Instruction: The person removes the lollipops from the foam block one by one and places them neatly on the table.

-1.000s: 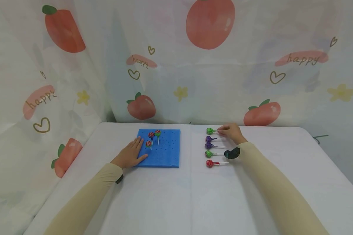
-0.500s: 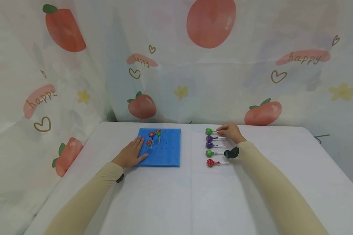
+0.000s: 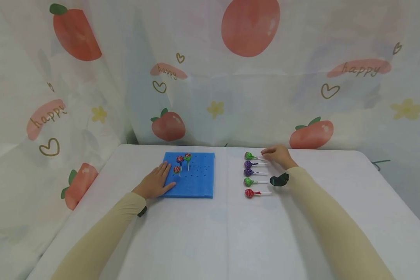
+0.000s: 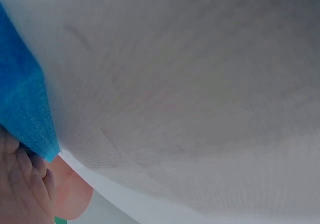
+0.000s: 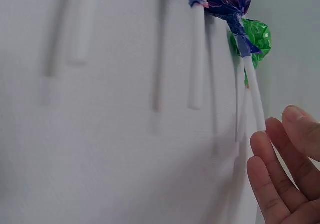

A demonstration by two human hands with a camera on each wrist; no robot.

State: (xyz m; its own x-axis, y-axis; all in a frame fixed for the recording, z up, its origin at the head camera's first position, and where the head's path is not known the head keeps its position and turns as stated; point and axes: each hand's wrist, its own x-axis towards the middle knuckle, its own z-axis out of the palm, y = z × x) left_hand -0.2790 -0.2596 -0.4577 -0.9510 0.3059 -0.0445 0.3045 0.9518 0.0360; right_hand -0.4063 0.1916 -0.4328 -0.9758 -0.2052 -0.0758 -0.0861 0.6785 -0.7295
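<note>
Left hand (image 3: 153,184): flat on the board (image 3: 196,187)
Right hand (image 3: 279,155): relaxed, holding nothing, beside far lollipop (image 3: 248,156)
Far lollipop: lying on bench (image 3: 196,233)
Purple lollipop (image 3: 248,164): could be knocked if a loose pinch rolls its neighbour

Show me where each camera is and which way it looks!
Head: on the person's head, looking forward and down at the blue board, lollipops and table; sleeves, the left hand and right hand show.
Left wrist: worn there, looking at the board's edge and table; part of the left hand shows.
Right wrist: worn there, looking at lollipops and table; right fingers show.
Head and right wrist both show purple and green lollipops.
</note>
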